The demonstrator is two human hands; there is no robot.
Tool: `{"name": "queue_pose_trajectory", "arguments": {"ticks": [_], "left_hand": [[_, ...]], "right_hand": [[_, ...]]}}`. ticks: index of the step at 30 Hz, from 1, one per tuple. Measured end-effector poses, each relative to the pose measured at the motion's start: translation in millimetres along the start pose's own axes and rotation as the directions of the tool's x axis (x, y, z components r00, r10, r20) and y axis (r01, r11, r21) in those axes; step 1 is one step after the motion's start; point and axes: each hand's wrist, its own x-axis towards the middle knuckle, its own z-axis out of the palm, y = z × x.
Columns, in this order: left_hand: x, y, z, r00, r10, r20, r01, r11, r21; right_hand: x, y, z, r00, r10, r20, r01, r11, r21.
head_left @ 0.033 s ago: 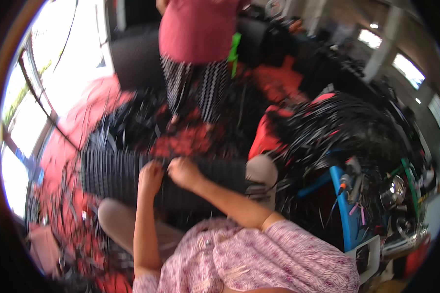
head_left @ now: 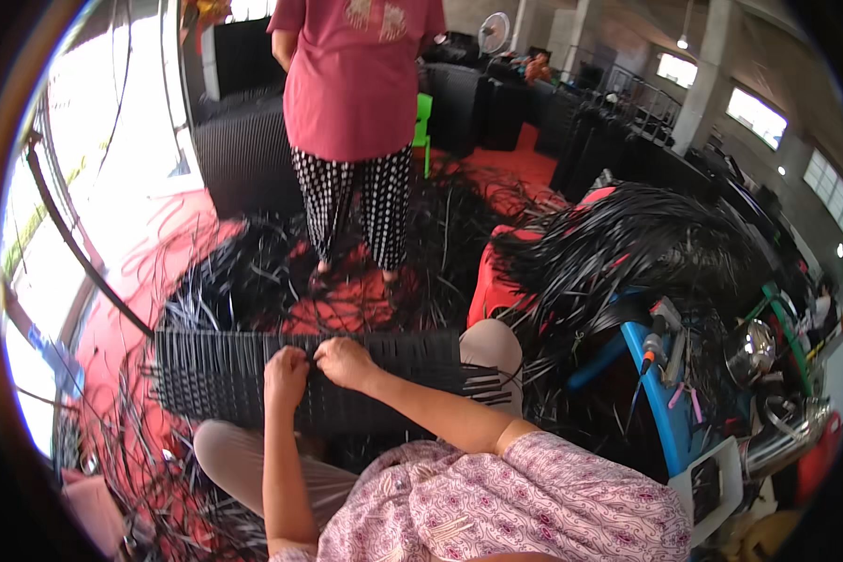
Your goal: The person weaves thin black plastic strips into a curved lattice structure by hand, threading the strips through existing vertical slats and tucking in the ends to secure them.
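Across my lap lies a black woven panel (head_left: pixel 225 375) of flat strips, with loose strip ends sticking out at both sides. My left hand (head_left: pixel 287 377) is closed near the middle of its far part, fingers pinched together. Just right of it, my right hand (head_left: pixel 345 363) is also closed, its fingertips turned toward the left hand. Both hands seem to pinch a black strip of the panel, though the fingers hide most of it. The two hands are close but apart.
A person in a pink shirt (head_left: pixel 351 103) stands ahead among loose black strips on red flooring. At right, a pile of black strips (head_left: pixel 646 234) rests near a blue plastic stool (head_left: pixel 660 403), which holds tools. A green chair (head_left: pixel 422 122) stands behind the person.
The whole view has shifted and sharpened, so the panel and both hands sit lower in it. Both hands stay closed at about the same place on the panel.
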Motion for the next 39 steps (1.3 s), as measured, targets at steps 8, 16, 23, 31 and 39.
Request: {"name": "queue_pose_trajectory", "arguments": {"ticks": [8,16,23,31,39], "left_hand": [[-15.1,11.8,-10.7,0.998,0.024,-0.053,-0.020,0.996,0.083],[-15.3,-4.4,-10.6,0.996,-0.093,0.006,0.093,0.985,-0.144],[-1.1,-1.3,-22.2,0.987,-0.119,0.111,0.133,0.982,-0.132],[0.0,-0.4,-37.4,0.999,0.036,0.020,-0.035,0.997,-0.066],[1.6,3.7,-68.8,0.994,-0.099,0.047,0.104,0.988,-0.112]], "right_hand": [[5.0,-28.8,-17.4,0.739,0.418,0.528,-0.668,0.550,0.501],[1.4,-15.9,-13.6,0.618,0.360,0.698,-0.786,0.259,0.562],[4.5,-14.2,-7.2,0.678,0.381,0.629,-0.735,0.322,0.597],[5.6,-13.1,30.3,0.990,-0.122,-0.069,0.120,0.993,-0.022],[-24.4,-60.4,-33.7,0.957,-0.289,0.004,0.281,0.927,-0.248]]}}
